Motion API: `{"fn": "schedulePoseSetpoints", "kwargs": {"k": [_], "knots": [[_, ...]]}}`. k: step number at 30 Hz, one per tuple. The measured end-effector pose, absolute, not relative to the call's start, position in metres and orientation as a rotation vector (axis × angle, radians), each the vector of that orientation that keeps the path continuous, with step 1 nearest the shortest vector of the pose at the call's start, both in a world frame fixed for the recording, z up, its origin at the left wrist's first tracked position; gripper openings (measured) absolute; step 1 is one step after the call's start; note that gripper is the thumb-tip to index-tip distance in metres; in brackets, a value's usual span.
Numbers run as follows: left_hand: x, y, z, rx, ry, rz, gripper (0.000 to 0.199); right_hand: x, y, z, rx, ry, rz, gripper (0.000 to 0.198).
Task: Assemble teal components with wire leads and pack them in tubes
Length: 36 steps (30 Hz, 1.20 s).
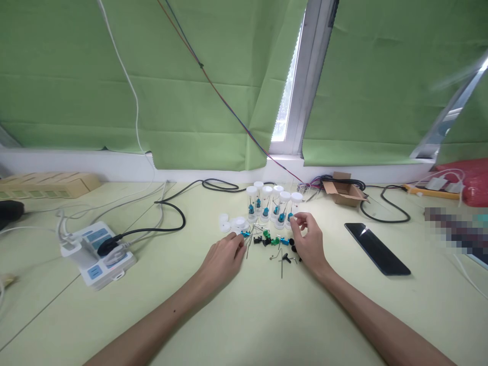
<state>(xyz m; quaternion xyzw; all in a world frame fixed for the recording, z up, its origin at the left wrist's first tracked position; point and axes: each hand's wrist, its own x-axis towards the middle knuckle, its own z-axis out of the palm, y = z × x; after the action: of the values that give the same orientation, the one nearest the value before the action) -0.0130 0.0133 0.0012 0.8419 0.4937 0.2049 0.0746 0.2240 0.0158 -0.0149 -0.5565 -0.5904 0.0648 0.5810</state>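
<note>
Clearly, this is fingertip work, and a light touch should serve it best. The right hand (310, 241) has its thumb and bent index finger brought near each other at the side of the rightmost vial (293, 207), just ahead of its tips; whether they truly pinch it or only brush it, I cannot tell. The left hand (224, 253) lies low, palm down, with its fingers together and curled, its tips beside a blue piece (245, 234); whether it grips that piece is hidden. Beyond and between the hands stand the other capped vials (266, 203), close enough that a knock from the right fingers could topple several, so the nearest one is best held low, towards its base, and upright if shifted at all. Between the hands lie green pieces (275, 241), black pieces (258, 239) and thin metal rods (282, 265); lifting each hand a little, rather than sliding it, should avoid scattering them. Such small parts are likely easiest taken by the middle, thumb and forefinger squared to them, with the other wrist braced on the tabletop (244, 315). The loose white lids (225, 226), just past the left knuckles, deserve room from that hand's sweep.
</note>
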Motion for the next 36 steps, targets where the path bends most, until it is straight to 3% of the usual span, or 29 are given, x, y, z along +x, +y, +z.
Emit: {"fn": "schedulePoseSetpoints", "kwargs": {"k": [22, 32, 36], "knots": [[-0.015, 0.012, 0.008, 2.491, 1.463, 0.439, 0.031, 0.217, 0.013, -0.018, -1.198, -1.564, 0.25, 0.016], [-0.017, 0.012, 0.017, 2.597, 1.422, 0.333, 0.011, 0.218, 0.013, -0.018, -1.22, -1.567, 0.254, 0.013], [-0.016, 0.011, 0.017, 2.605, 1.473, 0.323, 0.011, 0.218, 0.013, -0.018, -1.227, -1.569, 0.261, 0.013]]}}
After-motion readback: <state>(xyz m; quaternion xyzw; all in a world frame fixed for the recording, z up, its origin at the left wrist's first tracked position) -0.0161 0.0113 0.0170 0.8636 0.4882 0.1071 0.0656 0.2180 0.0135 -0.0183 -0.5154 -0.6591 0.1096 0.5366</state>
